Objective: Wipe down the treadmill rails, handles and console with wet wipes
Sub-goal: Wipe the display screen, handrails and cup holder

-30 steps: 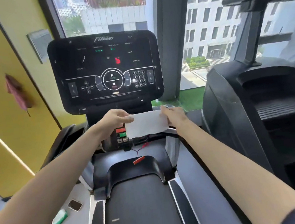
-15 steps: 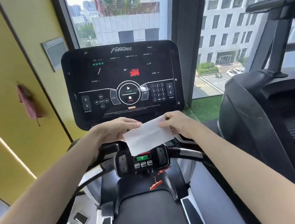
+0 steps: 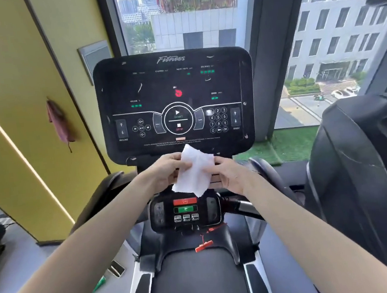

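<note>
A white wet wipe [image 3: 194, 171] hangs folded between both hands, just below the black treadmill console [image 3: 175, 102]. My left hand [image 3: 164, 171] pinches its left edge and my right hand [image 3: 227, 172] pinches its right edge. Under the wipe sits the small lower control panel [image 3: 185, 212] with red and green buttons. A chrome and black handle [image 3: 245, 206] runs off to the right under my right wrist. The dark left handrail [image 3: 102, 197] curves down behind my left forearm. A red safety clip [image 3: 204, 246] dangles above the belt [image 3: 196, 283].
A yellow wall [image 3: 13, 94] stands close on the left, with a reddish rag [image 3: 58, 123] hanging on it. Another black machine [image 3: 364, 175] fills the right side. A green wipe packet [image 3: 99, 283] and a small dark item [image 3: 116, 268] lie on the floor at left. Windows are ahead.
The wipe has been folded from a spread sheet into a narrower piece, my hands coming closer together. The view tilted up, so the console and panel sit lower in the frame.
</note>
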The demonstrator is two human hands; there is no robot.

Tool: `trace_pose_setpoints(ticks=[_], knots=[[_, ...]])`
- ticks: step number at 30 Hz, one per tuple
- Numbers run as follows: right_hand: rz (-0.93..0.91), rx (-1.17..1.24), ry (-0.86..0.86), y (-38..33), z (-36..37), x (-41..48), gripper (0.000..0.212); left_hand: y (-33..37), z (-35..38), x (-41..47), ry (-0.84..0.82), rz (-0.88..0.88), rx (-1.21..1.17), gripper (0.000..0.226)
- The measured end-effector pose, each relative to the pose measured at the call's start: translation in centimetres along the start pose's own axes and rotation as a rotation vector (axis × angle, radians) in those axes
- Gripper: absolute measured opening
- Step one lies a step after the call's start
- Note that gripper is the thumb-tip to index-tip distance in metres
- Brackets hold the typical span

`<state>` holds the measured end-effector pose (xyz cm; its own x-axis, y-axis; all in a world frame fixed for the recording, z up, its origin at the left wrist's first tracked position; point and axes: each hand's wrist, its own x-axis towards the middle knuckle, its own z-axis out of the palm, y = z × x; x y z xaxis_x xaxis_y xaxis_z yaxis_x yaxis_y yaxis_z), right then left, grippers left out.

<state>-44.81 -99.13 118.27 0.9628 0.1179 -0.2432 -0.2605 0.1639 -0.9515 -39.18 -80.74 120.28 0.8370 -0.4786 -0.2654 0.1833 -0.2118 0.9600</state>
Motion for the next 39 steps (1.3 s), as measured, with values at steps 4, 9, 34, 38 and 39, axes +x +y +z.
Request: trace_pose_setpoints(ticks=[4,9,34,38,39], knots=[[-0.036,-0.048,0.042,0.0,-0.5,-0.1,0.031,-0.1,0.4,-0.8,0.035,0.079,-0.043,0.022],[-0.03,-0.085,0.033,0.1,-1.5,0.0,0.022,-0.8,0.0,-1.9,0.022,0.094,0.146,0.013],[0.019,-0.419,0.236,1.5,3.9,3.3,0.019,-4.3,2.6,-2.8,0.547,0.248,0.472,0.025],[0.065,-0.431,0.195,2.3,4.1,3.0,0.017,-5.9,3.7,-2.8,0.594,0.353,0.692,0.012],[0.069,-0.431,0.176,2.5,4.1,2.9,0.016,-6.4,3.8,-2.7,0.606,0.378,0.786,0.012]])
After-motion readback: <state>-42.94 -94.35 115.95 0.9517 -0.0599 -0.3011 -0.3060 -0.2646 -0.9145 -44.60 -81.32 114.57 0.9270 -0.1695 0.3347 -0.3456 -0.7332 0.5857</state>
